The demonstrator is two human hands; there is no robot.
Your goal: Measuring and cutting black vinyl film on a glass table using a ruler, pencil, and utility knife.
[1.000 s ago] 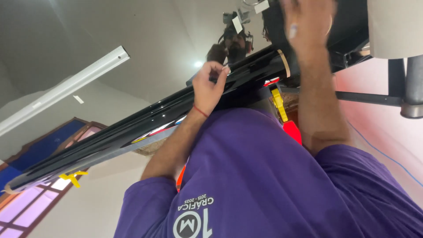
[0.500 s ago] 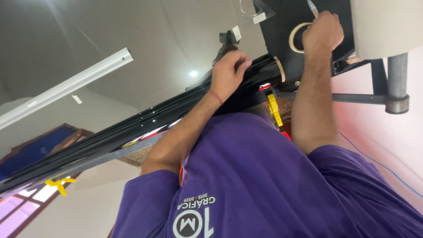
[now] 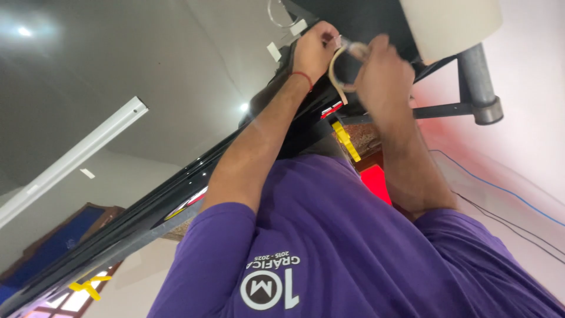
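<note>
Grip: left hand [image 3: 313, 50] pinches tape end, fingers together; right hand [image 3: 379, 73] clamped on tape roll [image 3: 336, 73]; both touch black panel [image 3: 176, 197] edge.

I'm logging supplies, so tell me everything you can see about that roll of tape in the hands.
The tape roll is a thin, pale beige ring with an open centre, mostly used up by its look. It is held up edge-on against the dark machine, between the left hand and the right hand; both touch it. A short clear strip seems pulled from it towards the left fingers.
</note>
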